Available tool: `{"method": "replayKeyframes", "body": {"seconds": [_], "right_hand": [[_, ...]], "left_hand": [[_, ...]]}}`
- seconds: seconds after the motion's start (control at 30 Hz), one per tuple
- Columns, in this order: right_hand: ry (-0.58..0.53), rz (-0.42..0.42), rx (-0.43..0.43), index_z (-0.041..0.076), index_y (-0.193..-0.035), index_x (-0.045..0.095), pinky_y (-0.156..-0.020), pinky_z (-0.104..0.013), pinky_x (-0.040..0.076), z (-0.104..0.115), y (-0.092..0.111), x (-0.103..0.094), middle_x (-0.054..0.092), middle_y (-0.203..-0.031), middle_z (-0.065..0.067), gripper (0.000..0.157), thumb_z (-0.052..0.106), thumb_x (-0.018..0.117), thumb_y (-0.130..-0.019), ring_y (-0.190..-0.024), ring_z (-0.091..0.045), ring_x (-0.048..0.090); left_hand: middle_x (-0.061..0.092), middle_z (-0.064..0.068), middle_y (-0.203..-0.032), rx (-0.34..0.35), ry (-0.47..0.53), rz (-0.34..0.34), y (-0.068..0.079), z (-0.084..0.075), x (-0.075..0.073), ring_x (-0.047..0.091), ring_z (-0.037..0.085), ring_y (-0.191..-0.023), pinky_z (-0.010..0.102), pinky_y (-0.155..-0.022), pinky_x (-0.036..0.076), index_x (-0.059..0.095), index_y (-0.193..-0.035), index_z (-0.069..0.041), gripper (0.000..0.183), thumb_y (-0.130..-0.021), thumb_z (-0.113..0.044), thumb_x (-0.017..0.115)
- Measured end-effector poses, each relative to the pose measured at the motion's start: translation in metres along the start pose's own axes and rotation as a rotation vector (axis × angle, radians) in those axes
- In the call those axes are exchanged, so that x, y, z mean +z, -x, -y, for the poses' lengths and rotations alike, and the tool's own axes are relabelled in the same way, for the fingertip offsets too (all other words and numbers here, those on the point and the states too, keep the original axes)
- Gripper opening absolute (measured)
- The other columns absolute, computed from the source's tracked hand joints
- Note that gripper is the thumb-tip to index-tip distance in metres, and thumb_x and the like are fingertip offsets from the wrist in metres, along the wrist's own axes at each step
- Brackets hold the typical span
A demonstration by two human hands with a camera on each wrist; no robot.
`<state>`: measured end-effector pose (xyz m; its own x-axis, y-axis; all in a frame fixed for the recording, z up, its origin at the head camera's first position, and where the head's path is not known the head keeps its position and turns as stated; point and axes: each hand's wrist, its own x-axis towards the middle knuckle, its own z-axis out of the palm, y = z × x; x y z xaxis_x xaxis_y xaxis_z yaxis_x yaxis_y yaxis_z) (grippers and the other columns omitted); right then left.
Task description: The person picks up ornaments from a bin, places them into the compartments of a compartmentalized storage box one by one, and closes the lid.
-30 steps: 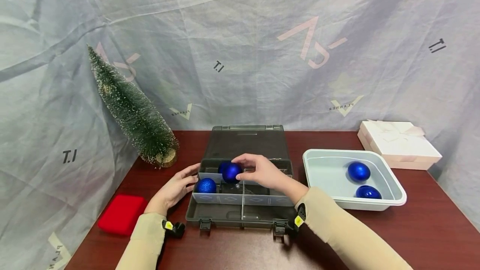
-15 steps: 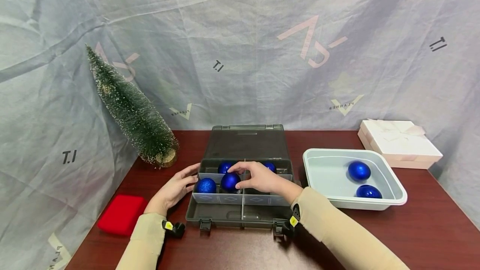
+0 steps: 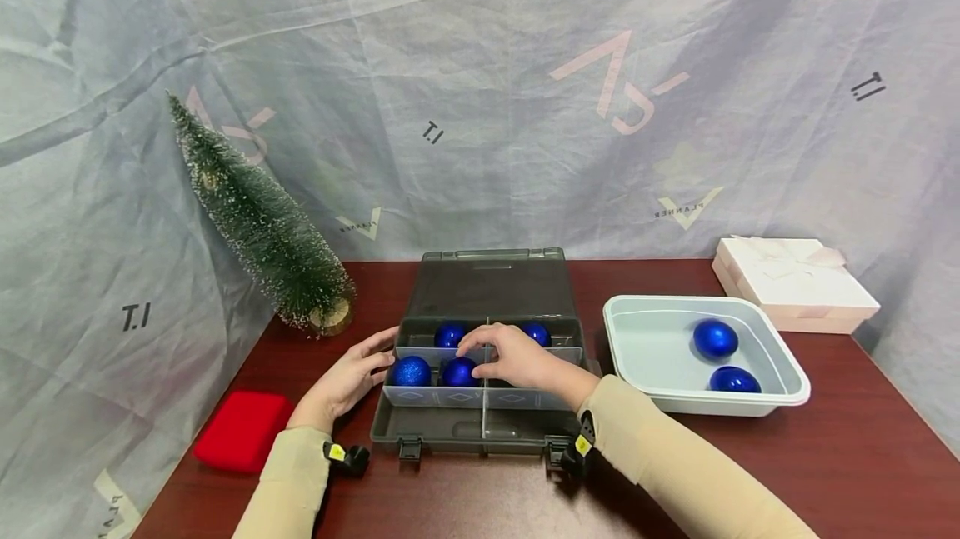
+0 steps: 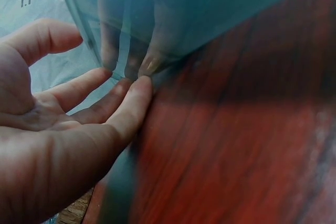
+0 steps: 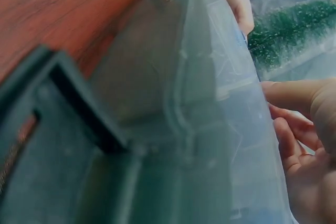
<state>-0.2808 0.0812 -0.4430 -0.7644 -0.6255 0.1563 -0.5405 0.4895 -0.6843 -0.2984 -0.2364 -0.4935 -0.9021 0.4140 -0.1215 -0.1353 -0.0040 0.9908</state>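
Note:
A grey see-through divided case [image 3: 427, 422] stands with its lid laid back. My right hand [image 3: 517, 358] reaches into the middle row and pinches a smooth blue Christmas ball [image 3: 458, 372] between thumb and fingers. Just left of it, in the same compartment, sits a glittery blue ball [image 3: 412, 371]. Two more blue balls, a left one [image 3: 450, 335] and a right one [image 3: 536, 333], lie in the back row. My left hand [image 3: 347, 381] rests its fingertips on the case's left side wall; in the left wrist view its fingers [image 4: 126, 111] are nearly straight. The case wall hides the ball in the right wrist view.
A white tub [image 3: 652, 356] to the right holds a satin ball [image 3: 716, 340] and a shiny ball [image 3: 735, 380], both blue. Behind it lies a pale pink gift box [image 3: 795, 285]. A small frosted tree [image 3: 262, 231] leans at the back left, and a red box [image 3: 244, 431] lies front left.
My right hand has lowered the smooth blue ball into the middle row, beside the glittery one. The left hand stays at the case's side.

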Motion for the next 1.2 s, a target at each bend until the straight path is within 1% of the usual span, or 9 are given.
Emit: {"method": "replayKeyframes", "body": {"seconds": [0.13,0.3,0.5,0.6,0.73,0.83,1.0,1.1,1.2], "right_hand": [[-0.081,-0.021,0.028,0.013,-0.12,0.073,-0.088,-0.035,0.054,0.002,0.006,-0.007,0.068,-0.121,0.0,0.027,0.009,0.075,-0.093,-0.112,-0.021,0.063],[-0.16,-0.106,0.036,0.011,-0.119,0.073,-0.086,-0.035,0.054,0.004,0.024,-0.028,0.071,-0.115,-0.007,0.021,0.014,0.07,-0.098,-0.103,-0.022,0.066],[-0.177,-0.243,0.059,0.014,-0.119,0.073,-0.083,-0.033,0.054,0.007,0.061,-0.062,0.071,-0.116,-0.005,0.021,0.023,0.063,-0.103,-0.1,-0.022,0.068],[-0.188,-0.288,0.083,0.014,-0.121,0.071,-0.075,-0.032,0.054,0.004,0.084,-0.08,0.071,-0.116,-0.004,0.022,0.023,0.06,-0.105,-0.089,-0.019,0.067],[-0.173,-0.338,0.12,0.011,-0.122,0.07,-0.079,-0.029,0.052,-0.003,0.111,-0.102,0.069,-0.116,-0.004,0.023,0.022,0.057,-0.106,-0.094,-0.019,0.065],[-0.151,-0.383,0.15,0.007,-0.123,0.069,-0.09,-0.023,0.049,-0.008,0.128,-0.117,0.069,-0.119,-0.008,0.026,0.022,0.056,-0.107,-0.11,-0.019,0.064],[-0.089,-0.446,0.165,0.004,-0.125,0.068,-0.089,-0.016,0.047,-0.022,0.151,-0.136,0.069,-0.119,-0.011,0.027,0.02,0.055,-0.107,-0.108,-0.008,0.063],[-0.064,-0.468,0.163,0.002,-0.124,0.067,-0.087,-0.015,0.048,-0.034,0.161,-0.143,0.07,-0.116,-0.003,0.026,0.018,0.054,-0.107,-0.105,-0.004,0.064],[-0.03,-0.486,0.207,0.002,-0.126,0.066,-0.085,-0.014,0.047,-0.048,0.172,-0.149,0.07,-0.115,0.001,0.029,0.02,0.054,-0.107,-0.103,0.0,0.063]], "left_hand": [[0.02,0.02,-0.164,0.003,-0.002,0.007,0.0,0.001,0.0,0.031,0.034,-0.14,0.058,-0.116,0.023,0.025,-0.161,-0.001,0.064,-0.102,-0.003,0.05],[0.021,0.021,-0.163,0.011,-0.018,0.015,-0.001,0.0,0.0,0.033,0.034,-0.139,0.058,-0.115,0.024,0.026,-0.161,-0.001,0.064,-0.102,-0.004,0.05],[0.02,0.02,-0.163,0.011,-0.018,0.016,-0.003,-0.002,0.003,0.032,0.035,-0.14,0.06,-0.116,0.023,0.026,-0.161,-0.001,0.063,-0.102,-0.004,0.051],[0.019,0.02,-0.164,0.011,-0.016,0.019,-0.004,-0.002,0.004,0.031,0.035,-0.14,0.059,-0.116,0.023,0.026,-0.161,-0.001,0.064,-0.102,-0.004,0.051],[0.019,0.021,-0.164,0.008,-0.015,0.018,-0.004,-0.001,0.002,0.032,0.034,-0.139,0.059,-0.116,0.023,0.026,-0.161,-0.001,0.063,-0.102,-0.003,0.05],[0.02,0.021,-0.164,0.01,-0.018,0.017,-0.003,-0.002,0.002,0.033,0.034,-0.138,0.06,-0.116,0.022,0.026,-0.161,-0.001,0.063,-0.102,-0.003,0.05],[0.02,0.021,-0.164,0.013,-0.024,0.015,-0.001,-0.002,0.0,0.033,0.034,-0.138,0.06,-0.116,0.022,0.026,-0.161,-0.001,0.063,-0.103,-0.004,0.051],[0.019,0.021,-0.164,0.012,-0.021,0.013,0.0,-0.001,-0.001,0.032,0.034,-0.139,0.06,-0.116,0.022,0.025,-0.161,-0.001,0.063,-0.103,-0.004,0.051],[0.019,0.022,-0.164,0.01,-0.014,0.014,0.001,0.001,-0.001,0.032,0.034,-0.139,0.06,-0.116,0.022,0.025,-0.161,-0.001,0.064,-0.102,-0.004,0.051]]}}
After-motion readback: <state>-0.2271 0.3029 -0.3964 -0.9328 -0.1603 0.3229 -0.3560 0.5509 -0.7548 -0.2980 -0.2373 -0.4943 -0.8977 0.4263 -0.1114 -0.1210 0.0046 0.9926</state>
